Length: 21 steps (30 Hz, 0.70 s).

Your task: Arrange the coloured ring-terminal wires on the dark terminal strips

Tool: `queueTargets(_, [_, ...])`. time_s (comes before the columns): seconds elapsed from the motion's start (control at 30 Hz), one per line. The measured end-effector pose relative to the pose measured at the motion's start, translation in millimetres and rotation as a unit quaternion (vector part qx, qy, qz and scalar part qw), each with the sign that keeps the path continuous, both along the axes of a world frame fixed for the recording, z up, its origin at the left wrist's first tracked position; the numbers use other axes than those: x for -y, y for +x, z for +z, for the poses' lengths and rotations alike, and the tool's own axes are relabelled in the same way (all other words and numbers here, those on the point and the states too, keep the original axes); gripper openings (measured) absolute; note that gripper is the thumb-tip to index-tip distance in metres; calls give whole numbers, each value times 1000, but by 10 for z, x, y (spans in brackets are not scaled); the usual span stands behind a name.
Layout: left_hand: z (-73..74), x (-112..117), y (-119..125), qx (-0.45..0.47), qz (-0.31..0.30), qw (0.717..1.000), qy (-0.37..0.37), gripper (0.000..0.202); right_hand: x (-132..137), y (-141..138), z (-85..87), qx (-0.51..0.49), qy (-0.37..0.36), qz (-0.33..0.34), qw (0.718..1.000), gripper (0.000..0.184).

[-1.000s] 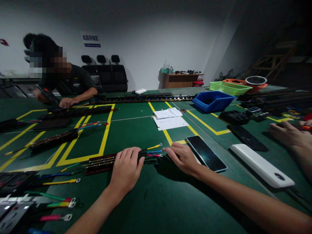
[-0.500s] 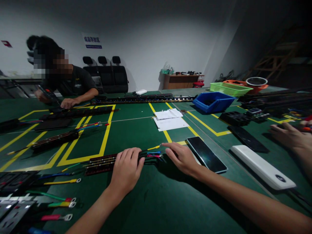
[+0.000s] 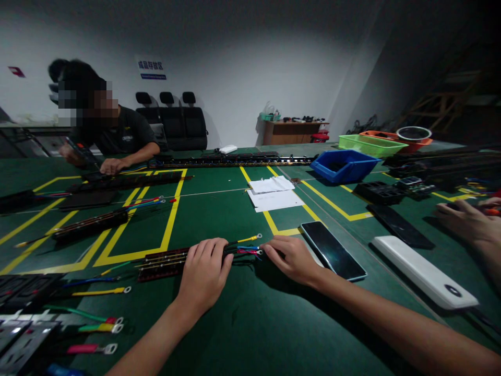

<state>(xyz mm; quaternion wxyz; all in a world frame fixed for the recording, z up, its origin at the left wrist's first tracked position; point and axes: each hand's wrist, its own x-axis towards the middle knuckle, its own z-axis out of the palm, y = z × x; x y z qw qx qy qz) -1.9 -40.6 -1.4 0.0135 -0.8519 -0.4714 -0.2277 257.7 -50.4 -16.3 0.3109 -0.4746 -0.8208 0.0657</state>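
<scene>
With the left hand (image 3: pixel 205 269) clamped over the right end of the dark strip (image 3: pixel 162 265), thumb on the near side, best to press down evenly and pin the work flat on the green table (image 3: pixel 219 209), sparing the thin rods showing at nine o'clock of the knuckles. With the right hand (image 3: pixel 291 257) apart from it at three o'clock, fingertips at the ends of the blue lead (image 3: pixel 248 247) and red lead (image 3: pixel 248 252), cannot tell whether pinching or merely touching. Probably wise to handle one end at a time, gently, so as not to tug at joints hidden under the palm. Mind the yellow lead (image 3: pixel 246 239) fanning out at two o'clock of the left hand.

Farther out, watch for the phone (image 3: pixel 334 249) just beside the right hand at three o'clock, easily nudged by wrist or forearm. Leave alone the white papers (image 3: pixel 276 201) toward eleven and the white device (image 3: pixel 425 271) beyond the phone. Allow room for a co-worker's hand (image 3: pixel 467 219) between two and three.
</scene>
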Motion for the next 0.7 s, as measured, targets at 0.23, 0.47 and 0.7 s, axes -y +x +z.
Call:
queueTargets(0.23, [7,8,-1,4,1,1000,-3,30,8,4,-8,-62,6,-55,997,34])
queueTargets(0.47, [17,7,1,7,-1,1000,-4,31,-12,-22,22,12,-64,-59,996,37])
queueTargets(0.7, [-3,4,-4,6,-1,1000,0,32,-7,-10,-11,-19,-29,-83,996,35])
